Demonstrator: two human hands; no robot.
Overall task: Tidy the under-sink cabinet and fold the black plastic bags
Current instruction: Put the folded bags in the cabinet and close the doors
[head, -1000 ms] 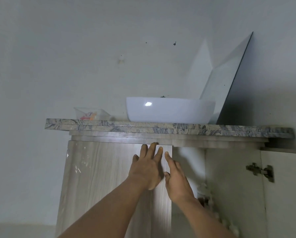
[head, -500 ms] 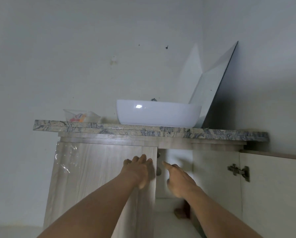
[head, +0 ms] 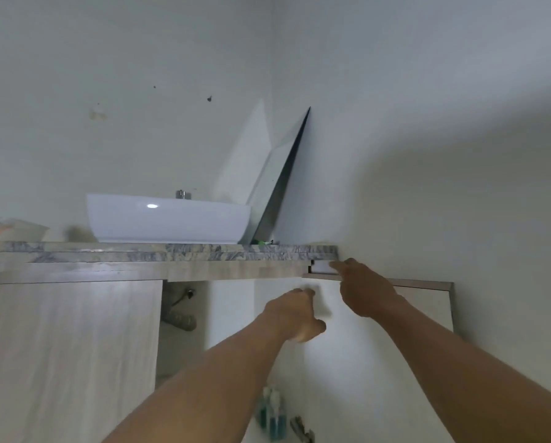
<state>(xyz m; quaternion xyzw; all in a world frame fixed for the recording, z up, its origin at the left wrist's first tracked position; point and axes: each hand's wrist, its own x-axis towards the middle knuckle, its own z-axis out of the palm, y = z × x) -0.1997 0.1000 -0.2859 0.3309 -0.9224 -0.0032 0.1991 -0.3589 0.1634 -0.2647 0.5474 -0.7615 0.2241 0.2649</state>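
Observation:
The under-sink cabinet has its left wooden door (head: 69, 356) shut and its right door (head: 379, 353) swung open, white inner face towards me. My left hand (head: 295, 314) hovers at the hinge side of that open door, blurred, fingers loosely bent and thumb spread, with nothing visible in it. My right hand (head: 360, 290) reaches up to the door's top edge, its index finger stretched to the corner under the marble counter (head: 171, 252). In the opening between the doors I see a drain pipe (head: 179, 318) and blue bottles (head: 272, 417) low down. No black bags are in view.
A white basin (head: 168, 219) with a tap sits on the counter, and a mirror (head: 277, 187) leans in the wall corner behind it. A plastic container (head: 8, 230) stands at the counter's left end. A metal hinge (head: 302, 431) shows near the bottom edge.
My view has swung to the right. Both hands left the left door's edge and moved right and up, to the open right door.

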